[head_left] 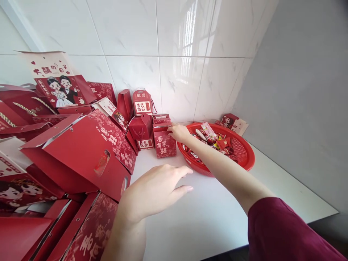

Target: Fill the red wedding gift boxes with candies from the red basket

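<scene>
My right hand (179, 133) reaches to the back of the table, its fingers closed at the upper right edge of a small red gift box (165, 145) with white lettering. The box stands upright on the table, its top raised. Closer to me, my left hand (157, 190) hovers over the white table (201, 217), thumb and fingers apart, holding nothing. Beneath my right forearm is a red plastic basket (248, 154) of wrapped sweets (209, 132), partly hidden by the arm.
Red gift boxes (78, 152) are heaped along the left side. Two small boxes with handles (141, 127) are stacked against the tiled wall (130, 29). Behind the basket lies a red and white box (235, 123). A grey wall (299, 90) borders the table's right side.
</scene>
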